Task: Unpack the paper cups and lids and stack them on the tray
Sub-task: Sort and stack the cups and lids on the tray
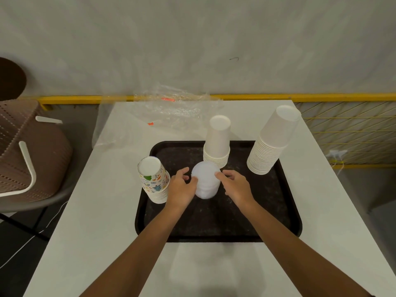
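Note:
A stack of translucent white lids stands in the middle of the black tray. My left hand touches the stack's left side and my right hand its right side, fingers curved around it. On the tray also stand three upside-down cup stacks: patterned cups at the left edge, plain white cups at the back middle, and a taller white stack at the back right.
Crumpled clear plastic wrapping lies at the far left of the white table. A brown perforated chair stands to the left of the table. A yellow rail runs behind it.

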